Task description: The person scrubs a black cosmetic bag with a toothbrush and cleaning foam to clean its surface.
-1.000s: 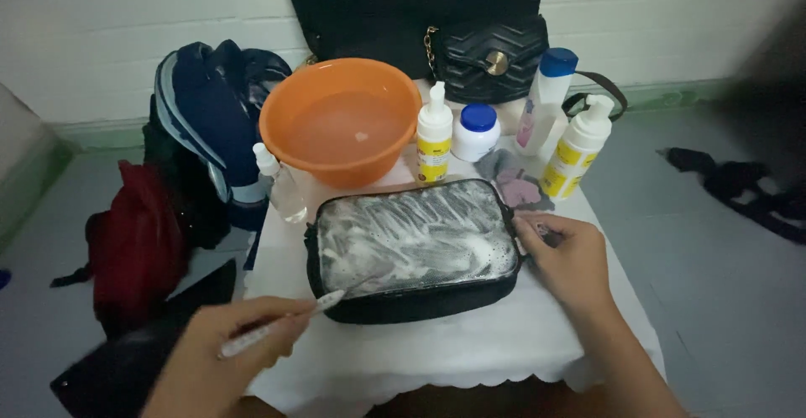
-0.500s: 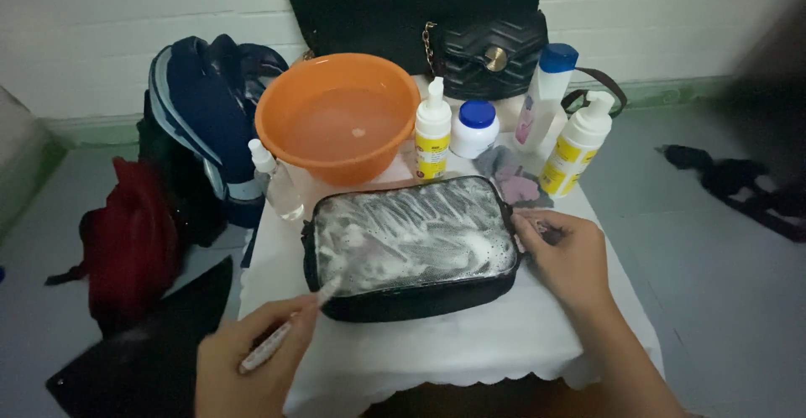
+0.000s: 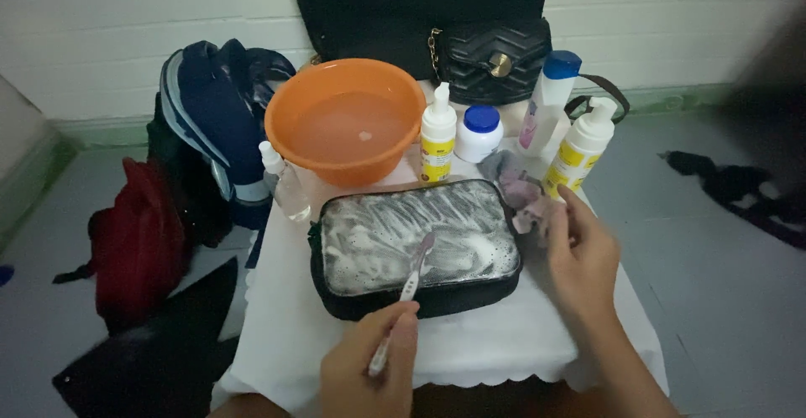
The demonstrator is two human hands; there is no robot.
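Now scrubbing: left hand (image 3: 369,372), grip closed on toothbrush (image 3: 407,282), bristles on lathered black pouch (image 3: 416,246) mid-counter (image 3: 495,342); right hand (image 3: 579,254) loosely open beside it. Next: likely steady strokes, pouch braced.

The left hand (image 3: 369,363) sits near and low, fingers curled shut in a pen-like grip. The right hand (image 3: 581,254) reaches farther right, fingers loosely bent, forearm angling back.

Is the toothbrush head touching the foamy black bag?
Touching. The head view shows the toothbrush, held in the left hand, with its head resting in the foam on the black bag.
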